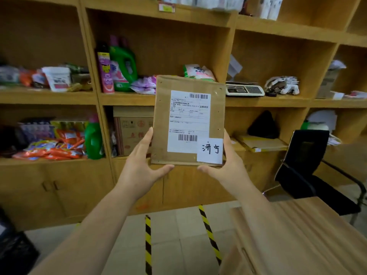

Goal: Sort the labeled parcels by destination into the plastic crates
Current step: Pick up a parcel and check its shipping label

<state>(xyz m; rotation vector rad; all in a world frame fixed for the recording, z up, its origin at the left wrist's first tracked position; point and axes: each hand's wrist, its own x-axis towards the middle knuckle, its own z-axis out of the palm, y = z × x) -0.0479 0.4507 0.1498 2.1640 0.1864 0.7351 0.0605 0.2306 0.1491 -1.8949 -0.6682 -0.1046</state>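
Behind the parcel (188, 120), left hand (143, 167) and right hand (228, 165) hide most fingers.

Light: we record even, warm indoor light, source out of view. Shadows: soft, deepest at the back of the shelves (168, 46). Glare: we note only the bright white label (189, 120) on the parcel (161, 120). Focus: sharp at centre, though we cannot read the small print; the table (297, 235) blurs. Distortion: shelf boards bow toward the edges.
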